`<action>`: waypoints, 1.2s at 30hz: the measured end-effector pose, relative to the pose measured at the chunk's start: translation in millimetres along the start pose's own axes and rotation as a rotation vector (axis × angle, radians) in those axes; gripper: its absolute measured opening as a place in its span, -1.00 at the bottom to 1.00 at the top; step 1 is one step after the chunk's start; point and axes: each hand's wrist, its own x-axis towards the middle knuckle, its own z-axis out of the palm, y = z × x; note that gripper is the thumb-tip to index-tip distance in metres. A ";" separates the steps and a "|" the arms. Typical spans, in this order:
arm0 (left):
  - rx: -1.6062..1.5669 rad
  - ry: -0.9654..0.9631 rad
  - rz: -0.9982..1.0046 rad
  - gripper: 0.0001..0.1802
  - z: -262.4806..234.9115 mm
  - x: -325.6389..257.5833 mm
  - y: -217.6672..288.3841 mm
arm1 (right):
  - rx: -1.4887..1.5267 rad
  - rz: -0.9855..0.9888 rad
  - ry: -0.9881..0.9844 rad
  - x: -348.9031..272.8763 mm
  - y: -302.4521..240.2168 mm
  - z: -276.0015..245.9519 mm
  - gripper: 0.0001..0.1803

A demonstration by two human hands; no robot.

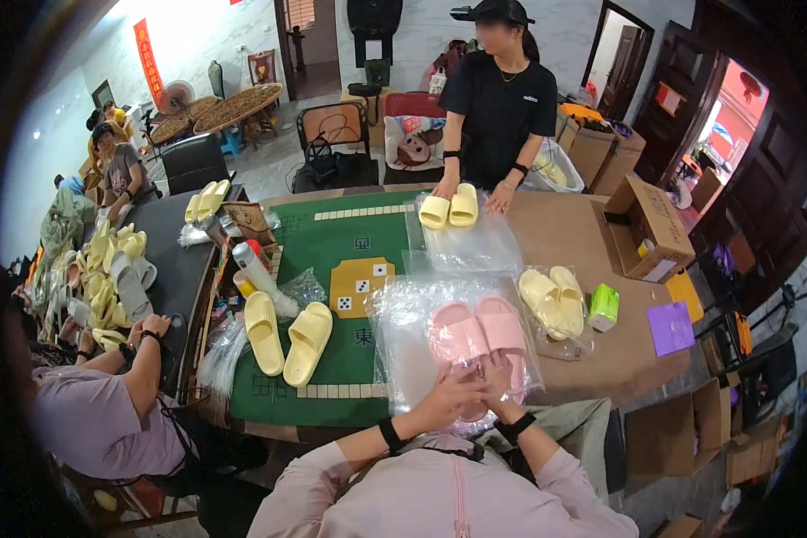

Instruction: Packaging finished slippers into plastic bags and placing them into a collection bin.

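A pair of pink slippers point(477, 330) lies before me, toes pointing away, on a spread of clear plastic bags point(399, 332). My left hand point(450, 394) bends over the heel end of the left slipper, its fingers closed against it. Touching its fingertips, my right hand point(502, 384) grips around the heel end of the right slipper. Both hands partly hide the heels. Whether the slippers are inside a bag, I cannot tell. To the right sits a bagged pair of pale yellow slippers point(554, 300); a loose yellow pair point(287, 336) lies to the left.
Across the table a person point(502, 99) touches yellow slippers point(448, 208) on more clear bags. A green tissue pack point(603, 308), purple sheet point(670, 328) and open carton point(647, 231) are at right. Bottles point(253, 267) stand left, near a slipper pile point(108, 278) and another worker point(117, 403).
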 end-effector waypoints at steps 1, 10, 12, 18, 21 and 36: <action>-0.068 -0.021 -0.019 -0.67 0.3 -0.7 2.4 | -0.069 -0.103 0.106 2.1 -2.2 0.8 -0.65; -0.834 -0.001 -0.372 -0.78 -14.0 7.4 32.3 | -0.192 -0.242 -0.532 40.0 -35.3 -17.4 -0.63; -0.894 0.105 -0.460 -0.78 -26.3 12.2 24.9 | 0.164 -0.138 -0.503 26.7 -32.8 -10.9 -0.58; -0.936 0.631 -0.492 -0.78 -53.2 14.6 10.0 | 0.202 -0.079 -0.679 39.4 -50.0 -28.0 -0.45; -0.889 0.776 -0.532 -0.77 -66.7 15.1 3.3 | 0.078 -0.059 -0.465 41.1 -61.4 -46.4 -0.46; -0.779 0.595 -0.459 -0.77 -73.4 26.9 18.4 | 0.143 0.226 -0.105 36.9 -50.3 -67.9 -0.17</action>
